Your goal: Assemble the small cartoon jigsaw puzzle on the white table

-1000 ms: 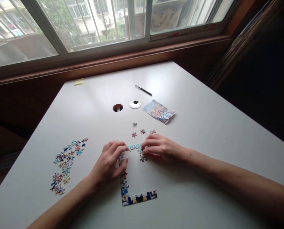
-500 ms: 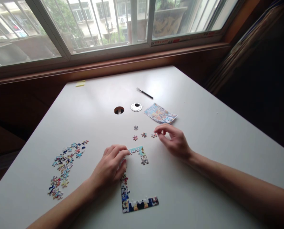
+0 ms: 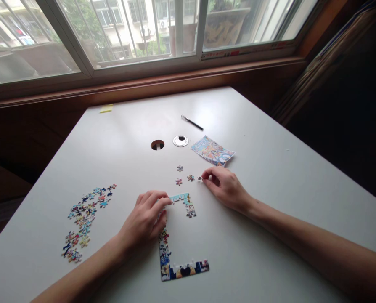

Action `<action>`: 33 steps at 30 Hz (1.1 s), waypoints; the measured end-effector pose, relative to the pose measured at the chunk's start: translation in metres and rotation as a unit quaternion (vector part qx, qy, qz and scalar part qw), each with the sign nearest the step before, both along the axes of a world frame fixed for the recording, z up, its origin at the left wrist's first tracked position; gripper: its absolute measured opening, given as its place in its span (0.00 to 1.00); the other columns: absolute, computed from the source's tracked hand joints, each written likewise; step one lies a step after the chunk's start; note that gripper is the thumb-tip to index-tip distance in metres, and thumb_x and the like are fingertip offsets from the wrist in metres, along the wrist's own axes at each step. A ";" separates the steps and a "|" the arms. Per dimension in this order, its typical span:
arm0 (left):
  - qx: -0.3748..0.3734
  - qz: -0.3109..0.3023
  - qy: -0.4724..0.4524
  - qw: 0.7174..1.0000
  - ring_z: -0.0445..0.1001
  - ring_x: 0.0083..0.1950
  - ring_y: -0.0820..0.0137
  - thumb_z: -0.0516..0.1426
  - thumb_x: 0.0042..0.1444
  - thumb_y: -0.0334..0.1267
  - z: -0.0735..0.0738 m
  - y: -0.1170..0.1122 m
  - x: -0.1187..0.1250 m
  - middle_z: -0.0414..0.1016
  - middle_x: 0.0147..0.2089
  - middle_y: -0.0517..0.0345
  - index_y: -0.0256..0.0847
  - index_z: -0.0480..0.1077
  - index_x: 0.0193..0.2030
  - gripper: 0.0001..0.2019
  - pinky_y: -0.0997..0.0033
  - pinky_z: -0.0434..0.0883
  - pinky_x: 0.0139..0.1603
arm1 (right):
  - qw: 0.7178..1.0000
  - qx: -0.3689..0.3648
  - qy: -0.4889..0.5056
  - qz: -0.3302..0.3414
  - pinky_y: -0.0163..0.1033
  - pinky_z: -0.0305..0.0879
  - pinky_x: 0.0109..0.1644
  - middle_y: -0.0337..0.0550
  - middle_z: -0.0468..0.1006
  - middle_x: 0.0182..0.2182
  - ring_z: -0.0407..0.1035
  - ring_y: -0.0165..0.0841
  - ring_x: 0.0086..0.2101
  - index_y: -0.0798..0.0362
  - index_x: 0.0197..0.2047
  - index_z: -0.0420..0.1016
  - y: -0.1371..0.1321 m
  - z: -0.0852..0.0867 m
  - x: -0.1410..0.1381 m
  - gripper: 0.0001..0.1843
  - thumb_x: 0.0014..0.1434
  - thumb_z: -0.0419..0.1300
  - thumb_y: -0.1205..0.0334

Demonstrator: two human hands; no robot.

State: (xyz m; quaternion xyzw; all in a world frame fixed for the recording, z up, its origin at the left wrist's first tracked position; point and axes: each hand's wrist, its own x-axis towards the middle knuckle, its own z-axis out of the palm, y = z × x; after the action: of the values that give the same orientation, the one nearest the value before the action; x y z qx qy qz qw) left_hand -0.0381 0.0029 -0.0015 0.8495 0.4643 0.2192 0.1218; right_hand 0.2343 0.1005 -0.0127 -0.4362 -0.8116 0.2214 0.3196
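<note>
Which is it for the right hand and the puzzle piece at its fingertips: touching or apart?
Touching. The head view shows the right hand with thumb and fingertip closed on one edge of the puzzle piece.

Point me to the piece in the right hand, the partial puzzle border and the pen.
Pinched piece point(image 3: 199, 179), head view: its exposed part.
Puzzle border point(image 3: 164, 255), head view: its left strip.
Pen point(image 3: 192, 122), head view: middle of its barrel.
</note>
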 end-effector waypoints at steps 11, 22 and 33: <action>0.002 -0.001 0.002 1.000 0.67 0.54 0.62 0.50 0.60 0.27 0.000 -0.002 -0.001 0.70 0.53 0.49 0.41 0.65 0.52 0.14 0.58 0.62 0.55 | 0.987 -0.131 0.089 -0.004 0.38 0.66 0.31 0.41 0.76 0.31 0.67 0.31 0.28 0.53 0.45 0.71 0.000 0.002 0.000 0.09 0.62 0.58 0.60; -0.002 -0.004 0.000 1.000 0.66 0.54 0.61 0.50 0.61 0.27 -0.001 0.000 -0.001 0.69 0.53 0.49 0.41 0.64 0.52 0.13 0.57 0.61 0.55 | 0.986 -0.139 0.089 -0.013 0.38 0.66 0.32 0.42 0.77 0.32 0.68 0.31 0.28 0.53 0.44 0.72 -0.001 0.002 0.000 0.09 0.61 0.59 0.59; -0.004 -0.005 0.000 1.000 0.66 0.54 0.62 0.51 0.61 0.28 -0.001 -0.001 -0.002 0.69 0.53 0.50 0.41 0.64 0.52 0.13 0.58 0.61 0.55 | 0.987 -0.136 0.085 -0.012 0.37 0.64 0.31 0.41 0.78 0.32 0.65 0.30 0.27 0.51 0.44 0.72 -0.001 0.001 0.000 0.08 0.60 0.60 0.60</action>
State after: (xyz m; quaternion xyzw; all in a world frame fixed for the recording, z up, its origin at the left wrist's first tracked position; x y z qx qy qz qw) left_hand -0.0406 0.0015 -0.0027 0.8513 0.4610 0.2165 0.1265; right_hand 0.2339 0.0998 -0.0121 -0.4650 -0.7386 0.3621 0.3274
